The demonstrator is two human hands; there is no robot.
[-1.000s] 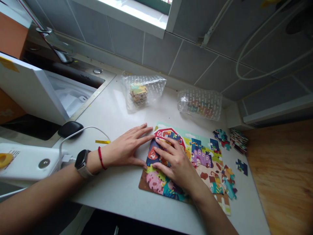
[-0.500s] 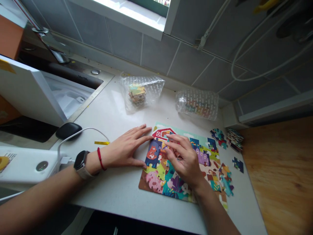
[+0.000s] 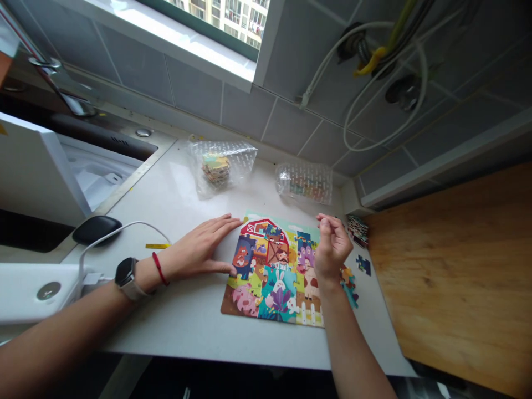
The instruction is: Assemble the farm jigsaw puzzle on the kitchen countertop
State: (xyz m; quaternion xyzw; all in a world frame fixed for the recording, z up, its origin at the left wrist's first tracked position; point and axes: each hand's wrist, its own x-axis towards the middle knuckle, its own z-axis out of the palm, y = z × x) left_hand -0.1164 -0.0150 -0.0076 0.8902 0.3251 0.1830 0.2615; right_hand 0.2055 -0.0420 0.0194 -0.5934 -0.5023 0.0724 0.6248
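A farm-scene jigsaw puzzle (image 3: 279, 277) with a red barn, a rabbit and a pink pig lies flat on the white counter. My left hand (image 3: 208, 244) rests along its left edge, fingers stretched out and thumb spread. Over the puzzle's right side is my right hand (image 3: 332, 249), its fingers curled in and the thumb against them; whatever they may hold is hidden. Beyond that hand lie loose puzzle pieces (image 3: 349, 285), a single dark piece (image 3: 363, 265) and a small stack of pieces (image 3: 358, 230). My right hand and forearm cover the puzzle's right part.
Two clear plastic bags of pieces, a left bag (image 3: 218, 166) and a right bag (image 3: 305, 183), sit at the back. A black mouse-shaped object (image 3: 96, 230), a white cable and a white device (image 3: 37, 293) are at left, near the sink. A wooden board (image 3: 449, 266) adjoins the counter's right.
My right hand has left the barn area and moved right, its fingers curling in. My left hand stays at the puzzle's left edge. The camera view has shifted right.
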